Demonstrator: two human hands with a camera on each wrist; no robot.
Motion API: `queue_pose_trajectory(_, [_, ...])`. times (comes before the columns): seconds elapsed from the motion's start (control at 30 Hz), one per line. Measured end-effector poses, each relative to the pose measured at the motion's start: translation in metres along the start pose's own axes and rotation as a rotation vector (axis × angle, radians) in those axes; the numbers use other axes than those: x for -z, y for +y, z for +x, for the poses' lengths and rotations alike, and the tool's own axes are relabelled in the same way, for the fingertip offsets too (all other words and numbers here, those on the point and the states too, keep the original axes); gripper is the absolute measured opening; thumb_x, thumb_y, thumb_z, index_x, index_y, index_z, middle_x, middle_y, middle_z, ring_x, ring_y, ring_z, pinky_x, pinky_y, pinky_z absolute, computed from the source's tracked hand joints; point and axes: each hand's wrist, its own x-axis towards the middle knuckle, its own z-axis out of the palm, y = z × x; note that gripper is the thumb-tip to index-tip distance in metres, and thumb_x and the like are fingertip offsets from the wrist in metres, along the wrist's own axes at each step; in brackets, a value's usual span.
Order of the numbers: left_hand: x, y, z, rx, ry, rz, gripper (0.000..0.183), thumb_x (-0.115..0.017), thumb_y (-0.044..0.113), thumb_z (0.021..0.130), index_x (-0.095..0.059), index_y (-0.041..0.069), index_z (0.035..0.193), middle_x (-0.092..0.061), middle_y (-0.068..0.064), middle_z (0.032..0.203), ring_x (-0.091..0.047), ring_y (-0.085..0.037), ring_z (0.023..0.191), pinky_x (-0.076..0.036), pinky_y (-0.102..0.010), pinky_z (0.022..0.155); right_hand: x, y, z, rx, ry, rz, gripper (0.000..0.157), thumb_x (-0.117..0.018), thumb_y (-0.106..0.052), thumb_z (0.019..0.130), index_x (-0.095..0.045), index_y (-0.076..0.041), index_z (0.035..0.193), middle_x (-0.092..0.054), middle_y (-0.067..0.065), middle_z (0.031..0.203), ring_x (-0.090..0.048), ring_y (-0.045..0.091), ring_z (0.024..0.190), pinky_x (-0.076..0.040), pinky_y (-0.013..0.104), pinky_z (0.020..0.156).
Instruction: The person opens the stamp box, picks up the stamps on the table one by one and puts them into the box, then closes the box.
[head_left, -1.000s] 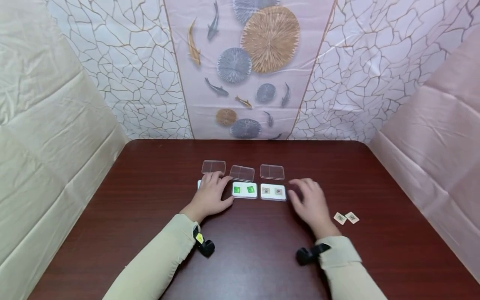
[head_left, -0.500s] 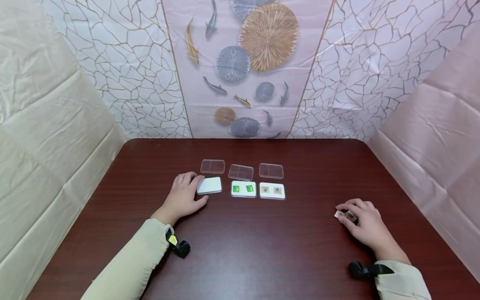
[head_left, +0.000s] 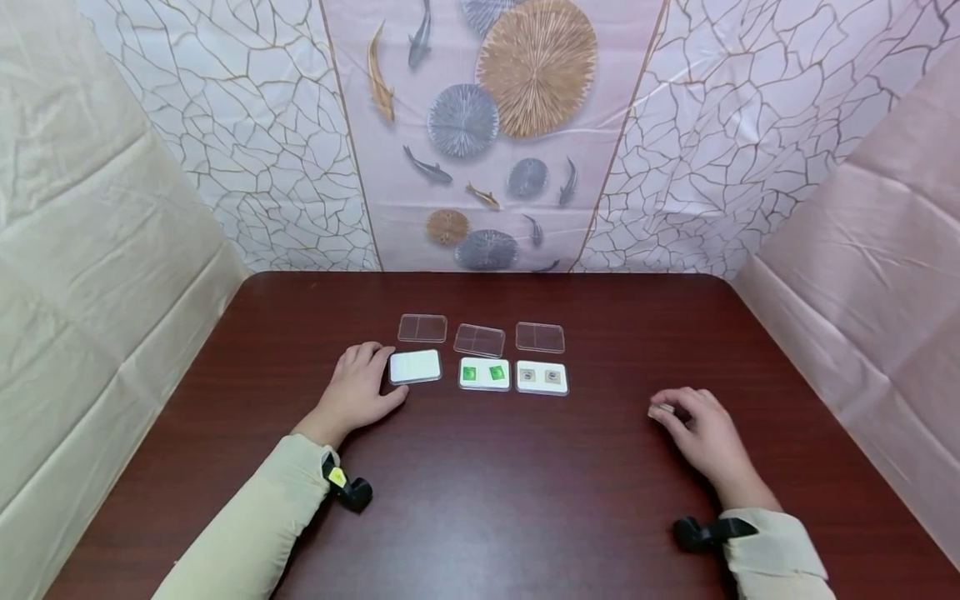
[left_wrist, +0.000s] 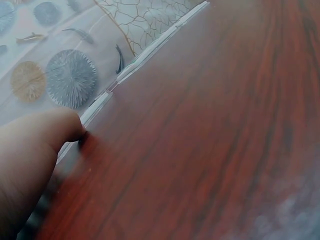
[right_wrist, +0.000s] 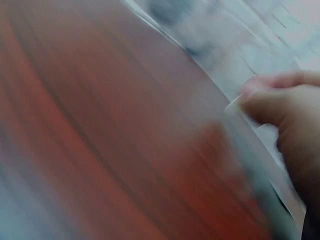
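On the table, a shallow white case (head_left: pixel 416 367) lies at the left of a row, its white inside bare. My left hand (head_left: pixel 351 392) rests at that case's left end, fingertips right at its edge and thumb by the near corner. Further right, my right hand (head_left: pixel 701 433) pinches a small pale tile (head_left: pixel 660 408) between thumb and fingers, with most of it hidden by them. The right wrist view shows the pale tile's corner (right_wrist: pixel 232 105) at the fingertips, blurred. I cannot tell whether one or two tiles are in the pinch.
Beside the left case lie a white case with two green tiles (head_left: pixel 483 374) and one with two beige patterned tiles (head_left: pixel 542 377). Behind the row lie three clear lids (head_left: pixel 422 327). A patterned cloth (head_left: pixel 480 133) hangs behind the table's far edge.
The left hand has slid from over the left case to its left side. My right hand reached right to two loose tiles, closed on them, and has shifted slightly left and away from me.
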Motion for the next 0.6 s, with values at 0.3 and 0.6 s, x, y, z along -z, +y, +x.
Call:
queue_pose_trajectory(0.3, [0.000,-0.005,0.002,0.048,0.006,-0.056,0.062,-0.067,0.042,0.088,-0.056,0.005,0.138,-0.047,-0.022,0.136,-0.038,-0.046,0.127,-0.027,-0.059,0.110,-0.113,-0.113,0.063,0.094,0.047,0.324,0.022,-0.074,-0.001,0.088,-0.072,-0.004,0.110,-0.071,0.011,0.098,-0.059,0.022,0.090,-0.047,0.035,0.083])
queue_pose_trajectory(0.6, [0.003,-0.011,0.002,0.051,0.019,-0.095,0.059,-0.068,0.040,0.088,-0.060,0.010,0.137,-0.047,-0.022,0.134,-0.036,-0.048,0.127,-0.026,-0.060,0.110,-0.216,-0.216,0.115,0.009,-0.099,0.297,0.011,-0.076,-0.020,0.091,-0.075,-0.015,0.101,-0.074,-0.003,0.092,-0.058,0.020,0.092,-0.044,0.041,0.086])
